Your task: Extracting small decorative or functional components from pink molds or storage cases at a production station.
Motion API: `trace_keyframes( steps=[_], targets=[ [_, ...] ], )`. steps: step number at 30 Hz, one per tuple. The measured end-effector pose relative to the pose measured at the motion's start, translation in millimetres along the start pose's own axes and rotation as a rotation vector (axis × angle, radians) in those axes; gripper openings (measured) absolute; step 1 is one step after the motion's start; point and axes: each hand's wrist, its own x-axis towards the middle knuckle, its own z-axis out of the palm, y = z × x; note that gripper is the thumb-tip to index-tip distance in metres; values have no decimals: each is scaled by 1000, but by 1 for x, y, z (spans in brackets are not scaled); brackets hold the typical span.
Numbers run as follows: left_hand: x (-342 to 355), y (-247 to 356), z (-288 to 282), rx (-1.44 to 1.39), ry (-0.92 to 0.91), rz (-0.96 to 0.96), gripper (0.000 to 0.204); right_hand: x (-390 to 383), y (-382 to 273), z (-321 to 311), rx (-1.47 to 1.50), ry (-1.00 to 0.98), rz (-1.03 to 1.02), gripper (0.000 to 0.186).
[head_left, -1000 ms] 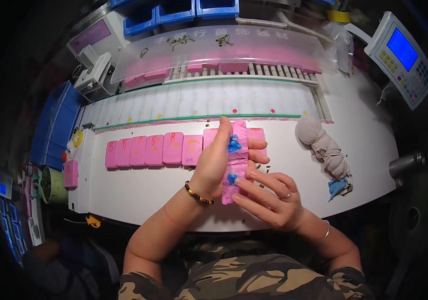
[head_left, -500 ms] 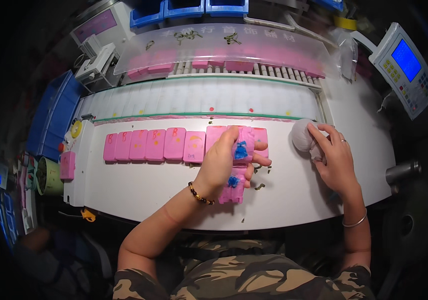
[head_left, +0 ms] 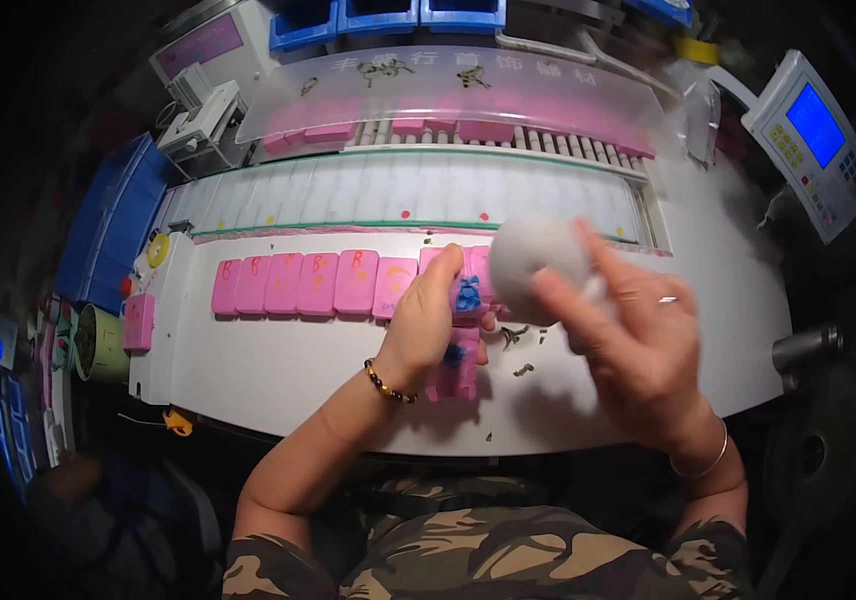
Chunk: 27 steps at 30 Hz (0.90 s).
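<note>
My left hand (head_left: 421, 328) is wrapped round an opened pink rubber mould (head_left: 455, 378), its thumb at the top and fingertips showing along the right side. Blue patches mark the mould's face in two places. Held in my right hand (head_left: 643, 355) is a round white cloth pouch (head_left: 536, 268), raised just right of the mould and blurred by motion. Between pouch and mould there is little or no gap; I cannot tell if they touch. Behind my left hand, a row of pink mould blocks (head_left: 316, 285) with red and yellow markings lies on the white table (head_left: 278, 365).
Small dark greenish metal scraps (head_left: 515, 336) lie right of the mould. A long white green-edged track (head_left: 338, 195) crosses behind the row, with a roller conveyor (head_left: 533, 143) beyond. A control panel (head_left: 814, 130) stands right; a blue crate (head_left: 113, 230) and single pink block (head_left: 138, 322) are left.
My right hand has lifted the white pouch off the table and swung it left, up to the mould. My left hand has shifted slightly left with the mould still in its grip.
</note>
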Motion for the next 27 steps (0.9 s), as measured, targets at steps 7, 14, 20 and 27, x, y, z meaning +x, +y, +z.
trace_keyframes(
  steps=[7, 14, 20, 27],
  targets=[
    [15, -20, -14, 357, 164, 470, 52, -2, -23, 25, -25, -136, -126, 53],
    [0, 15, -16, -19, 95, 77, 59, 20, -18, -10, 152, 45, 64, 52],
    [2, 19, -11, 17, -49, 425, 58, 0, -24, 19, 14, -187, -144, 53],
    [-6, 17, -2, -192, 84, 448, 61, 8, -37, 4, 54, 68, 53, 50]
  ],
)
